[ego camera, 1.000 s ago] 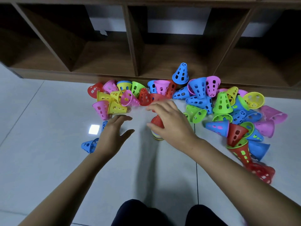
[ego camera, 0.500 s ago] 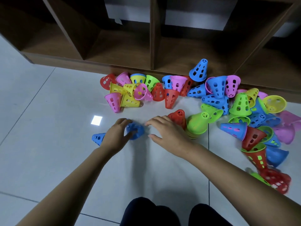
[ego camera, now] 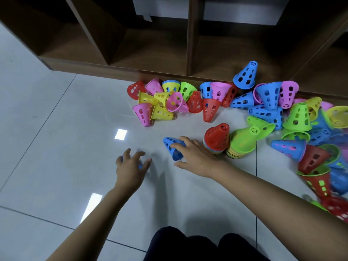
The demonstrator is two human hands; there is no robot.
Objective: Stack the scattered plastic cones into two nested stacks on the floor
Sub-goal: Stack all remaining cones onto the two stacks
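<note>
Two nested stacks stand on the floor tiles: one topped by a red cone [ego camera: 217, 137], and beside it on the right one topped by a green cone [ego camera: 243, 143] that tilts. My right hand [ego camera: 197, 157] grips a blue cone [ego camera: 171, 146] lying on its side just left of the red-topped stack. My left hand [ego camera: 131, 165] curls down over a second blue cone [ego camera: 140, 167], which is almost wholly hidden under the palm. Loose cones [ego camera: 162, 102] in red, pink, yellow, green and blue lie scattered along the shelf base and to the right.
A brown wooden shelf unit [ego camera: 190, 44] with open compartments runs along the back, and a blue cone [ego camera: 245, 76] stands on its bottom ledge. A dense heap of cones [ego camera: 312, 153] fills the right side. My dark-trousered knees [ego camera: 197, 245] are at the bottom edge.
The blue cone passed from my left hand to my right. My left hand moved left and down onto the other blue cone. The view shifted left.
</note>
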